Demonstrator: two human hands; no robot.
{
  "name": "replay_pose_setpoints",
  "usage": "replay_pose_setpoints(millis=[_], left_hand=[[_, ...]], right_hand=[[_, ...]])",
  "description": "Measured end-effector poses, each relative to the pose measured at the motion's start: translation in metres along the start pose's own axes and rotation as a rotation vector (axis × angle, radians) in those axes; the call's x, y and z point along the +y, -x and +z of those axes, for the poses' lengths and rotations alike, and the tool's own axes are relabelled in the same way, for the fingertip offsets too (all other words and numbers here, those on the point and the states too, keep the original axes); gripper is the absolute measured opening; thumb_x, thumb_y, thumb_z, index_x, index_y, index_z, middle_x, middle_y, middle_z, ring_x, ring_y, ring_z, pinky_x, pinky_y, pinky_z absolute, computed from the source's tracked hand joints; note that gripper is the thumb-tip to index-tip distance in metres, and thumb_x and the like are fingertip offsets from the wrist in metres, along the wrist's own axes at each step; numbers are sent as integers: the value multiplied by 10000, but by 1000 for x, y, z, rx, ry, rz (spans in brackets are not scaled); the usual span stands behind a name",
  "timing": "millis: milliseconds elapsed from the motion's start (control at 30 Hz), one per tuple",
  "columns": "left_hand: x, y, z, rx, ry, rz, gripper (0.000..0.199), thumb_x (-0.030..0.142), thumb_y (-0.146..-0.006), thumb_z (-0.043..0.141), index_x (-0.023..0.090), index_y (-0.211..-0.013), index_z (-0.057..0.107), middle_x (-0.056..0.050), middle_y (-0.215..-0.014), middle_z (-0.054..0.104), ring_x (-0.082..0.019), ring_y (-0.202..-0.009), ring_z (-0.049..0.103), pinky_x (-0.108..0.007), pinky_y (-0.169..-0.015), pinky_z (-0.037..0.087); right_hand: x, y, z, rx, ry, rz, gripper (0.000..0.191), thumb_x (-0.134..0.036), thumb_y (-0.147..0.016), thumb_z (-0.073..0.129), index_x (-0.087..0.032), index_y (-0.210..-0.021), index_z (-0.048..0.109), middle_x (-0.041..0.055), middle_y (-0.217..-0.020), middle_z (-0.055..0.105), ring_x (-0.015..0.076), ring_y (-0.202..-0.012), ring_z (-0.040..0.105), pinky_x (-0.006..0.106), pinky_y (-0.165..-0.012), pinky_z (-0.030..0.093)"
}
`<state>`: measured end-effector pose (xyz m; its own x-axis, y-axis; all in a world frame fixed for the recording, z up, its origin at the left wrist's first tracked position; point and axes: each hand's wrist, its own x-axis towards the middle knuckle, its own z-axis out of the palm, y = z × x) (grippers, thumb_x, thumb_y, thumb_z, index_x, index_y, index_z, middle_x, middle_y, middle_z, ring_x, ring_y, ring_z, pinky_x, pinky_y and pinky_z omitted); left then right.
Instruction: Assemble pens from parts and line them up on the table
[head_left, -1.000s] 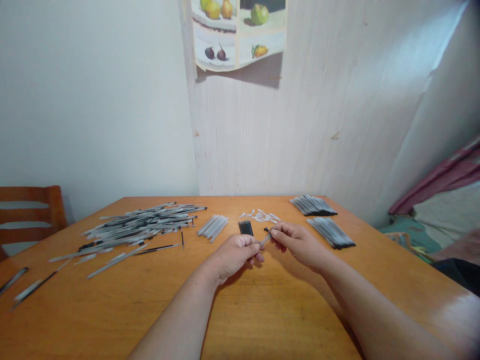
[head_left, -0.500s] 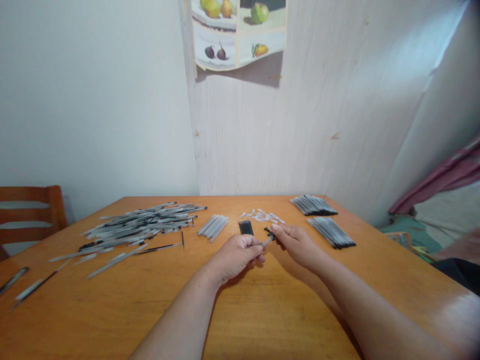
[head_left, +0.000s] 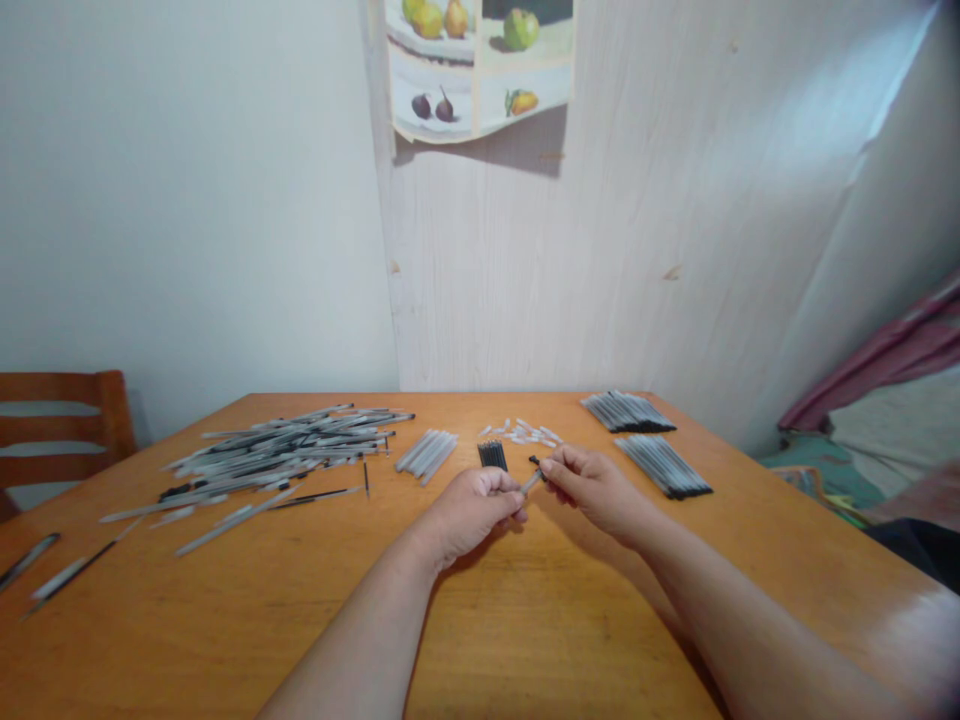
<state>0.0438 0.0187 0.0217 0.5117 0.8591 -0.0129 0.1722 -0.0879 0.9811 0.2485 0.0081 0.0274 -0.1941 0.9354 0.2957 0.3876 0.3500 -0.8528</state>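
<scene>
Near the middle of the table my left hand [head_left: 480, 510] is closed on a translucent pen barrel [head_left: 532, 482], which points up and to the right. My right hand [head_left: 589, 487] pinches a small black piece at the barrel's far end; its exact shape is partly hidden by the fingers. Just beyond my left hand lies a row of black refills [head_left: 492, 456]. Small clear caps [head_left: 525, 432] are scattered behind both hands. A little to the left rests a group of clear barrels [head_left: 426, 455].
A large loose heap of pens [head_left: 292, 448] covers the table's left part. Two rows of black-ended pens, one farther back [head_left: 626, 411] and one nearer [head_left: 664, 465], lie at the right. A wooden chair [head_left: 112, 420] stands at the left edge.
My right hand has shifted slightly, and its fingers now cover more of the black piece at the barrel's end. My left hand has barely moved.
</scene>
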Motion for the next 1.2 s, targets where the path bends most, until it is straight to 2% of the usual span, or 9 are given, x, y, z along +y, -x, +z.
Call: replay_pose_setpoints(millis=[100,200,300,433,567,800,967,1200], left_hand=[[0,0,2,47,-84,40,158,289,-784,618,132,-785,637,-69,-768,688,-132,-671,566,-251,-631,387],[0,0,3,32,-101,41,202,327,-810,595,133,-770,638,-66,-753,683,-120,-632,540,-247,-606,373],[0,0,2,-9,14,-3,270,400,-831,585,134,-826,634,-74,-782,692,-104,-597,528,-238,-587,368],[0,1,0,-68,122,-44,324,443,-830,596,127,-887,635,-93,-811,701,-102,-591,544,-234,-585,382],[0,2,-1,-97,144,-28,344,448,-839,583,116,-918,628,-108,-817,702,-121,-615,564,-248,-593,402],[-1,2,2,13,25,21,257,382,-823,607,127,-842,636,-81,-793,692,-113,-621,547,-231,-579,367],[-3,-1,2,95,-90,106,209,343,-797,627,137,-778,655,-69,-771,684,-139,-678,566,-246,-625,395],[-2,-2,4,135,-198,154,180,310,-788,604,140,-759,656,-34,-727,661,-136,-664,545,-243,-610,381]], right_hand=[[0,-1,4,56,76,-7,379,-498,-896,529,-207,-658,475,-34,-594,465,119,-571,422,262,-558,331],[-1,-2,5,65,62,9,390,-509,-894,527,-205,-653,486,-34,-582,462,119,-560,418,264,-549,327],[-2,-2,4,23,-84,36,373,-518,-901,515,-197,-713,543,-23,-614,515,121,-569,457,267,-563,357],[-5,0,3,-27,-321,48,329,-511,-866,585,-184,-894,618,3,-758,593,127,-662,522,265,-611,404],[-6,1,3,-43,-376,64,343,-509,-838,634,-166,-839,622,-5,-733,596,102,-621,490,255,-607,395],[-7,1,8,27,-378,130,372,-528,-793,670,-168,-751,585,-17,-657,593,94,-572,480,248,-568,365],[-7,0,15,90,-368,179,375,-526,-783,668,-178,-718,545,-38,-594,554,86,-518,437,241,-518,316],[-6,-2,17,113,-326,171,364,-525,-787,649,-191,-721,520,-36,-593,549,90,-500,416,243,-503,305]])
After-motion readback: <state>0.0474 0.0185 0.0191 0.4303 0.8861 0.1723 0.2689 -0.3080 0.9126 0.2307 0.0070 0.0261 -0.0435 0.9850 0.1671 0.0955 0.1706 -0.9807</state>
